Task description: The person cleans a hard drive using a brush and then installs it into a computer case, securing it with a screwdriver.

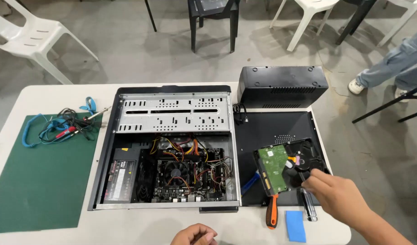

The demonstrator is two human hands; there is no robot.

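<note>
At the lower right of the frame, the right hand (337, 195) pinches the edge of a hard drive (275, 169) lying circuit-side up on the black side panel (263, 131). The left hand (195, 235), loosely curled and empty, rests at the bottom centre below the open computer case (167, 149).

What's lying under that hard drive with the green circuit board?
The hard drive rests partly on a second black drive, over the black side panel. A blue cable pokes out beside it. The right hand hides its near corner.

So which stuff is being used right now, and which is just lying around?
In use: right hand; hard drive it reaches; open computer case; black side panel under the drive.

Lying about: orange-handled screwdriver; blue pad; cable tangle; green mat; black box.
</note>
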